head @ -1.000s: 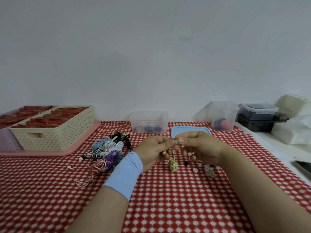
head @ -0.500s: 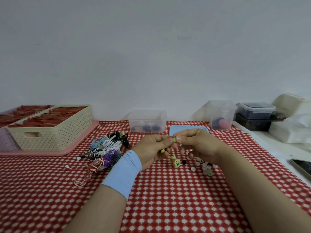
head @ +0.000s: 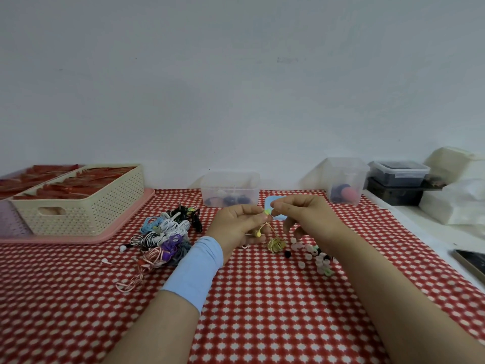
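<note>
Both hands meet above the checked tablecloth (head: pixel 262 298), fingertips almost touching. Left hand (head: pixel 237 228), with a pale blue wristband (head: pixel 194 269) behind it, has its fingers curled and pinches a small yellow-green earbud (head: pixel 267 212) between thumb and forefinger. Right hand (head: pixel 307 219) comes in from three o'clock and pinches the same earbud at its tip with thumb and forefinger; its other fingers hang loosely curled toward the cloth. A second yellow earbud (head: pixel 257 234) sticks out below the left thumb, at six o'clock from the first. Their thin cord runs down to a small coiled bundle (head: pixel 276 244) that rests on the cloth just under the gap between the hands.

At five o'clock from the bundle, beside the right wrist, lies a scatter of little ear tips (head: pixel 315 254), pale pink, white, black and green. At nine o'clock from the left hand sits a heap of coloured earphones (head: pixel 168 236). Further out at ten o'clock a cream basket (head: pixel 78 208) stands on a pink tray (head: pixel 123 228). At twelve o'clock a clear box (head: pixel 231 189) stands against the wall, with a blue lid (head: pixel 271 204) partly hidden behind the right fingers. At one o'clock is a taller clear tub (head: pixel 345 179). A phone (head: pixel 471 261) lies at the three o'clock edge.
</note>
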`<action>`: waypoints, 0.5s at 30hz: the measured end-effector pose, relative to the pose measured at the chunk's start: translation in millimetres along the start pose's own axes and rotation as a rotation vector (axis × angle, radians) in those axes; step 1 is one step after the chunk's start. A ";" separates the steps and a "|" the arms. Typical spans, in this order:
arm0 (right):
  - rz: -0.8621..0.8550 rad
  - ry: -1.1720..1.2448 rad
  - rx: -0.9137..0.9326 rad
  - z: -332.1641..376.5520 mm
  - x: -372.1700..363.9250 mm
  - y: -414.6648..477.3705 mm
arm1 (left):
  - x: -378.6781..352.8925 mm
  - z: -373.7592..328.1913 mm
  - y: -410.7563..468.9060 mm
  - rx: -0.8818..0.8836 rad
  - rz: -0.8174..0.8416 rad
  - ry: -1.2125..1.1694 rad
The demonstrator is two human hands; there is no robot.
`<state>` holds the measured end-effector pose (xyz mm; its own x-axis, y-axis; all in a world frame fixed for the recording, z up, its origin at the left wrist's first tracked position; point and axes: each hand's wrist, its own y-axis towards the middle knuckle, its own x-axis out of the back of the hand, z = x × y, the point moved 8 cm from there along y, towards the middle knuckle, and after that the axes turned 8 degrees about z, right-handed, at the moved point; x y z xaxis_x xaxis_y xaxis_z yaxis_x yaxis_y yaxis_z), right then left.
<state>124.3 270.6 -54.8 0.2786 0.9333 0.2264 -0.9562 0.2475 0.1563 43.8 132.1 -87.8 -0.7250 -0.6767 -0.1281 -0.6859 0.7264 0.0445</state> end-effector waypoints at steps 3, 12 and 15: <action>0.003 -0.040 0.025 1.7 0.4 -0.1 | 1.4 -2.0 0.4 -0.028 -0.034 0.005; 0.036 -0.040 0.003 -3.1 -9.2 0.1 | 3.2 -0.2 0.6 -0.057 -0.062 0.005; 0.045 -0.014 0.014 -1.0 -7.4 0.3 | 3.5 -4.3 0.5 -0.062 -0.073 -0.024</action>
<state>121.9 264.0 -57.4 0.2371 0.9397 0.2465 -0.9663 0.2019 0.1597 40.7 129.6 -84.0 -0.6719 -0.7238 -0.1570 -0.7398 0.6661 0.0954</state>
